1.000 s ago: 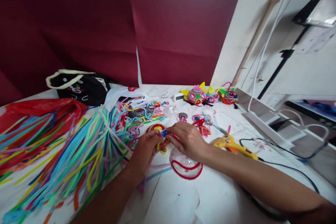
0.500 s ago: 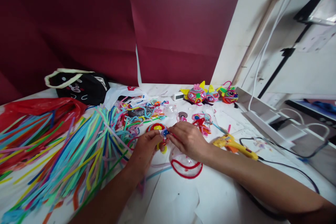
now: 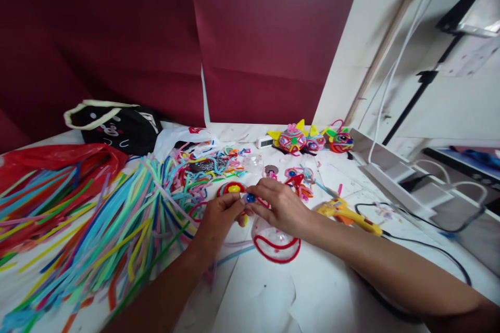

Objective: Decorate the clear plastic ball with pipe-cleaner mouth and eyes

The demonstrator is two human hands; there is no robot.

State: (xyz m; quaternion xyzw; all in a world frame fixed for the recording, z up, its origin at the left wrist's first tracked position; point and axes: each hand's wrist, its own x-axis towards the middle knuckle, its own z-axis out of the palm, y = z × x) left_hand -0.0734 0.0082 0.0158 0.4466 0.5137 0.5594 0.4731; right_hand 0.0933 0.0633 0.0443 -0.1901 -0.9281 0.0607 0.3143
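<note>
My left hand (image 3: pixel 222 218) and my right hand (image 3: pixel 278 205) meet above the white table. Between their fingertips is a small pipe-cleaner piece with a blue center (image 3: pixel 250 197); both hands are closed on it. Part of it is covered by my fingers. Just behind my left fingertips lies a red coil with a yellow flower (image 3: pixel 233 189). Under my right hand sits a clear plastic piece edged with a red pipe cleaner (image 3: pixel 277 256), partly covered by the hand.
Loose pipe cleaners (image 3: pixel 133 218) spread over the left side, some on a red bag (image 3: pixel 105 156). A yellow glue gun (image 3: pixel 347 215) with a black cord lies right, near my forearm. Decorated pipe-cleaner balls (image 3: pixel 292 139), a white timer (image 3: pixel 264 142) and a black bag (image 3: pixel 117 127) stand at the back.
The blue-centered piece has shifted slightly to the right and turned between my fingertips. Both hands keep nearly the same place.
</note>
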